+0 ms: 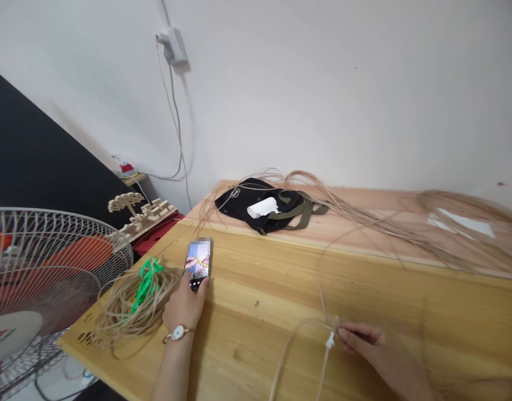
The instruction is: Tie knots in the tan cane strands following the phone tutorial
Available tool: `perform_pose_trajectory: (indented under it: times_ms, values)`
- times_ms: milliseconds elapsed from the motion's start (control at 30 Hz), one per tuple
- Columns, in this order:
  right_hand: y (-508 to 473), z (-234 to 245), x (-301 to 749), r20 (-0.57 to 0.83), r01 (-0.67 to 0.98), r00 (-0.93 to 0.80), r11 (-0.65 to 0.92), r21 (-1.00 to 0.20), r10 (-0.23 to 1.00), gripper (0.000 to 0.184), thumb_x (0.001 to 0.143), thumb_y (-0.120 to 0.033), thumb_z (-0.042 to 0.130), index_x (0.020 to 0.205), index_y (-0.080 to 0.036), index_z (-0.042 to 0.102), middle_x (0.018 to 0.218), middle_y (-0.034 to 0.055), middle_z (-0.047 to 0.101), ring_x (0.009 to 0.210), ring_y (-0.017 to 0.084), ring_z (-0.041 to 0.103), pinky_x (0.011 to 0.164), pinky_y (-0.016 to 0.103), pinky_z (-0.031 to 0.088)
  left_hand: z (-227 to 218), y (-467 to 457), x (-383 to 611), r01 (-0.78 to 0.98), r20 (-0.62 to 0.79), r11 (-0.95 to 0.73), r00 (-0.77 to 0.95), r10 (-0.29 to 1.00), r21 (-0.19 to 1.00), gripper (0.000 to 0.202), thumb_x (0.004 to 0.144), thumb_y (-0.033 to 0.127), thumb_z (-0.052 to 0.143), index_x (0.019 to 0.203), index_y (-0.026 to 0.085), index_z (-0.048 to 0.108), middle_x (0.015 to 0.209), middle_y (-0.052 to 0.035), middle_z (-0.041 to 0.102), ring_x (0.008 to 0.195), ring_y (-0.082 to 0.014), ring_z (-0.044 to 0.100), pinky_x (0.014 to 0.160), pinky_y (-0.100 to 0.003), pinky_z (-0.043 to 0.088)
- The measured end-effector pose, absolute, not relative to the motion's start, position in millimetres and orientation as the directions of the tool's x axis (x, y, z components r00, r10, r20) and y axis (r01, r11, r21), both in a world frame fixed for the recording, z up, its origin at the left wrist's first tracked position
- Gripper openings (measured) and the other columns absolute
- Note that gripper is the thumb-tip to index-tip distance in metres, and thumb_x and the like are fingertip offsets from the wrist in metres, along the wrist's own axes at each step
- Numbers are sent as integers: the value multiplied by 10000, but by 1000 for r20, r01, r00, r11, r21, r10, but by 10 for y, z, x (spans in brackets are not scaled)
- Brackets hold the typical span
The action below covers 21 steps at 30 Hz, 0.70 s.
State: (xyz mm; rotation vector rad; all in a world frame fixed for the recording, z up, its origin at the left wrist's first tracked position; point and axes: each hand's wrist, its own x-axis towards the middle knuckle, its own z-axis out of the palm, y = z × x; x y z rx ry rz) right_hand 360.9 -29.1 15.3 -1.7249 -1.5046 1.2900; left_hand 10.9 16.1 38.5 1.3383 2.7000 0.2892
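My left hand, with a watch on the wrist, grips the lower end of a smartphone between thumb and fingers. The phone's screen is lit and shows a picture of hands. To the right, my right hand pinches thin tan cane strands where several of them meet. A small white tie is fastened around the strands just beside my fingertips. The strands curve away upward and down past the lower edge of the view. Left of the phone lies a coil of cane bound with green ribbon.
A black bag with a white roll on it lies at the back of the wooden table. Long loose cane stretches across the back, near white paper. A fan stands at the left edge.
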Motion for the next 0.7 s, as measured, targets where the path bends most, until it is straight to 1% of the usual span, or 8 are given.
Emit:
perform_pose_trajectory:
  times_ms: [167, 400, 567, 700]
  values:
    - [-299, 154, 3604, -330, 456, -53, -272, -848, 942, 330, 670, -493, 530, 728, -220, 705, 650, 29, 661, 665, 189, 600, 613, 225, 466, 392, 161, 109, 766, -42, 600, -608, 793, 230, 569, 741, 591, 320, 1181, 245, 424, 946, -153, 629, 829, -340, 593, 633, -388, 439]
    - [-295, 14, 3631, -317, 385, -82, -263, -885, 945, 329, 674, -481, 535, 739, -205, 702, 633, 36, 646, 639, 180, 583, 601, 238, 451, 380, 168, 103, 769, -32, 596, -606, 795, 231, 562, 745, 592, 312, 1181, 258, 429, 934, -147, 633, 820, -337, 596, 634, -389, 440]
    - [-295, 109, 3603, -309, 414, -77, -251, -875, 948, 327, 661, -493, 539, 704, -213, 702, 600, 27, 639, 616, 178, 581, 590, 234, 452, 391, 167, 104, 774, -38, 590, -599, 800, 231, 549, 747, 580, 323, 1178, 258, 432, 950, -146, 632, 818, -335, 596, 628, -385, 441]
    - [-306, 220, 3574, -325, 437, -57, -269, -858, 944, 315, 656, -492, 542, 689, -221, 701, 625, 27, 653, 642, 185, 592, 602, 230, 459, 398, 171, 108, 775, -40, 590, -598, 800, 226, 539, 756, 565, 318, 1177, 249, 437, 959, -151, 630, 827, -335, 594, 640, -388, 439]
